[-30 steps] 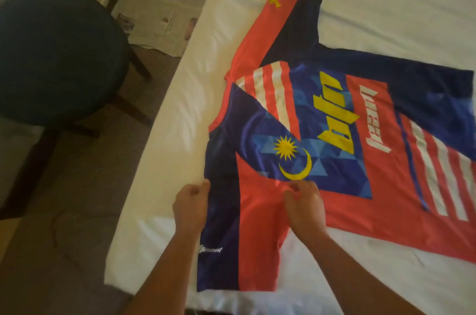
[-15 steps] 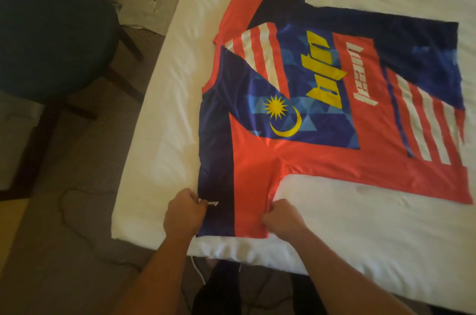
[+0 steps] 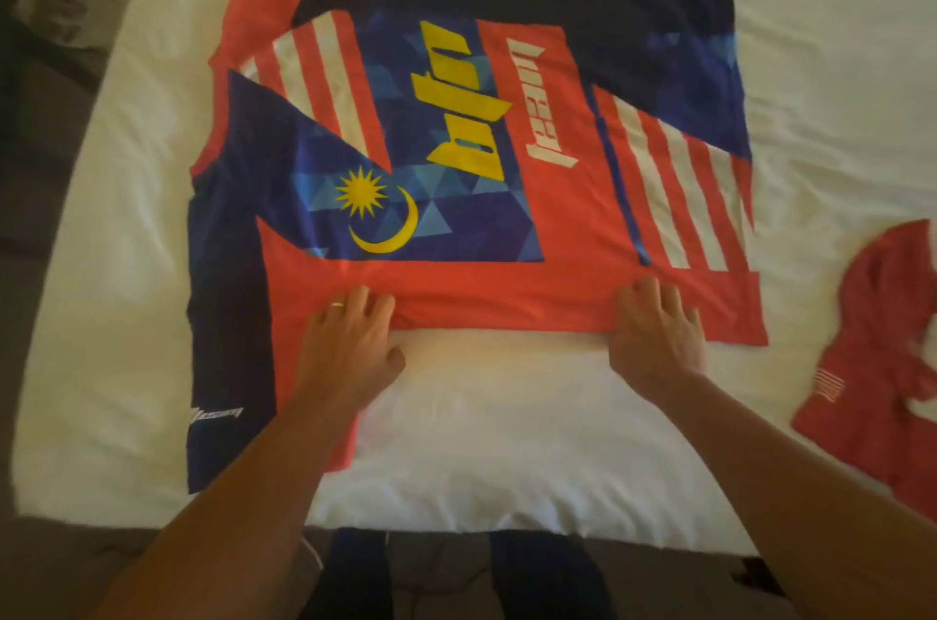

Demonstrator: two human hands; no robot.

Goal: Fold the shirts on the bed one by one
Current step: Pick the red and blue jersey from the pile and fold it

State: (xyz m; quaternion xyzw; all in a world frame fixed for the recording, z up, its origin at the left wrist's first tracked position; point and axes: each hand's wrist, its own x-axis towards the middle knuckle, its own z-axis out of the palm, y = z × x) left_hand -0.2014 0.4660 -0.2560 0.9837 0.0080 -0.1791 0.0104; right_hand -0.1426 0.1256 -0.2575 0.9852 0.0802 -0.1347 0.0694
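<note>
Two flat palms: my left hand [image 3: 350, 345] and right hand [image 3: 654, 330] press the jersey's [image 3: 507, 163] near edge onto the bed [image 3: 481, 442], fingers straight, gripping nothing.

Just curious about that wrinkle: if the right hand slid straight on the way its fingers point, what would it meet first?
The right hand would likely ride up the jersey, first over the orange band, then its red-and-white stripes.

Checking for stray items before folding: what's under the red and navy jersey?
Only the white bedsheet shows around the red and navy jersey. Whatever lies beneath it is covered.
</note>
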